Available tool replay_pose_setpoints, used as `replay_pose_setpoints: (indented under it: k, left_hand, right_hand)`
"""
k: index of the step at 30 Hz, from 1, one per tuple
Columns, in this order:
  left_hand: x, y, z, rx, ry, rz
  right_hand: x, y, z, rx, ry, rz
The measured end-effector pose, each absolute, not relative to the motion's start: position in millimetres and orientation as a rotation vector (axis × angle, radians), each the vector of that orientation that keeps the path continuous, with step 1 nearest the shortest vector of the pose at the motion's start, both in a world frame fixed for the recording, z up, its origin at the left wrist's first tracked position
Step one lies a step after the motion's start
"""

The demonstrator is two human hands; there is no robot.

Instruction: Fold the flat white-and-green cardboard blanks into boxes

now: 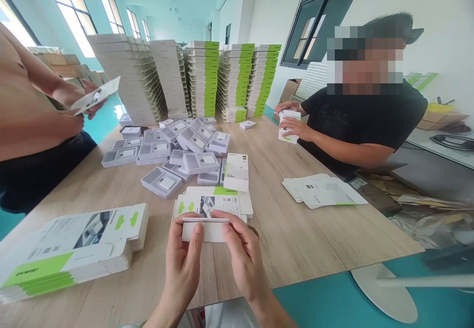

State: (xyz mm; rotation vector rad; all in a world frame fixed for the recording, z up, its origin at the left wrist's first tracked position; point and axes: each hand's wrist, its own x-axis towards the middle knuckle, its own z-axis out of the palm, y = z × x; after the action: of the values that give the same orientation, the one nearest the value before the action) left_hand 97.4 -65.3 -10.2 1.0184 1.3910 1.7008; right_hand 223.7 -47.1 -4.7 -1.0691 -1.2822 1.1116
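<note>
A small white cardboard box (pixel 212 232) is held edge-on between my two hands, just above the near part of the table. My left hand (pixel 184 256) grips its left end, thumb against the near side. At the right end my right hand (pixel 242 254) pinches it the same way. Behind it lie flat printed cartons (pixel 222 202) in white and green, partly hidden by my fingers. On these cartons' far edge rests another white box (pixel 236 171). Beyond is a heap of pale plastic trays (pixel 196 140), several with a small white piece in one compartment.
A stack of flat cartons (pixel 66 249) lies at the left, and more flat cartons (pixel 324 190) at the right. Tall stacks of boxes (pixel 203 79) line the far side. One person (pixel 37 106) stands left holding a carton; another (pixel 359 101) sits right handling a box.
</note>
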Motion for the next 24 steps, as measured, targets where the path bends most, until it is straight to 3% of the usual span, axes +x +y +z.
replay_pose_setpoints:
  k: [3,10,24]
  left_hand:
    - [94.0,-60.0,-22.2,1.037,1.396,1.706]
    - [98.2,-54.8,-36.8,0.955,1.445,1.746]
    - [109.0,-62.0,-33.1,0.973,1.361,1.634]
  right_hand:
    - [217.0,-45.7,-8.2,-1.115,-1.349,0.899]
    - [190.5,-41.9,-19.6,-0.881,-1.109,1.057]
    - [186.7,-43.2,-43.2,-0.95,-0.902,0.942]
